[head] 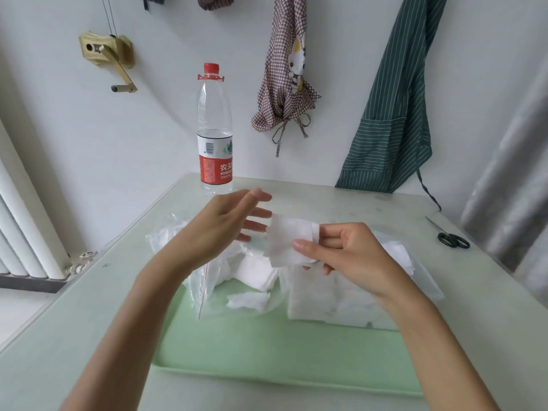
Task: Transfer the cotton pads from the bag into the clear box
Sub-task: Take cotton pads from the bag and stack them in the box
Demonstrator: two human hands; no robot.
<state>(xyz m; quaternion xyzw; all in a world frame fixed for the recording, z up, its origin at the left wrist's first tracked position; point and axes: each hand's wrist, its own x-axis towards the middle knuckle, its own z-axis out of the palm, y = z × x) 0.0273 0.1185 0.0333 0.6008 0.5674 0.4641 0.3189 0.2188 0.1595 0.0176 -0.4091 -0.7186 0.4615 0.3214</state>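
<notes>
**Fingers pinching a cotton pad above the clear box**

My right hand's fingers [302, 246] are curled and pinching a white cotton pad [289, 241] between thumb and forefinger, holding it in the air over the middle of the tray. The pad hangs roughly flat toward me, its free edge pointing left, toward my other hand. My left hand [225, 225] holds nothing; its fingers are straight and loosely spread, their tips just beside the pad's left edge.

The clear box [335, 298] lies directly below and slightly nearer than the pinched pad, under my right hand, already packed with white pads. So I judge the coming move is a short drop down and toward me, and the right hand is plainly the nearer one.

To the left of the box lies the bag [201, 274], a clear zip bag with a red seal line, its mouth facing the box and a few pads left inside.

Both rest on a pale green tray [267, 357]. Far behind stands a water bottle [214, 129]; scissors [452, 239] lie at the far right of the table.
</notes>
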